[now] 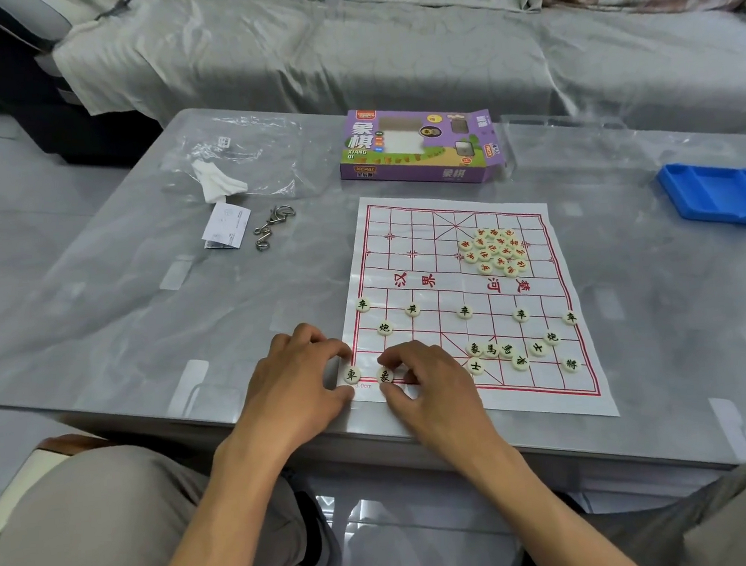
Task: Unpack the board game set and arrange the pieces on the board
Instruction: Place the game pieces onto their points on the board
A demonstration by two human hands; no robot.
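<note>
2 hands at near-left corner of paper board (546, 403): left hand (296, 378) pinching chariot piece (351, 375) at corner point, right hand (428, 379) pinching elephant piece (385, 376) just beside it on back rank. Step judged: seating black back rank; 5 soldiers and 2 cannons placed, board lying flat at table's near edge. Loose black cluster (497, 353) right of centre not yet sorted. Red pile (491, 249) heaped on far half, untouched. Next move likely calls for fetching a horse from cluster, since elephant appeared 1 point too near the chariot; uncertain. Containers: purple game box (418, 147) behind board, end flap open, contents not visible; blue tray (719, 195) far right, compartments apparently bare; clear plastic bag (236, 159) holding white crumpled material.
</note>
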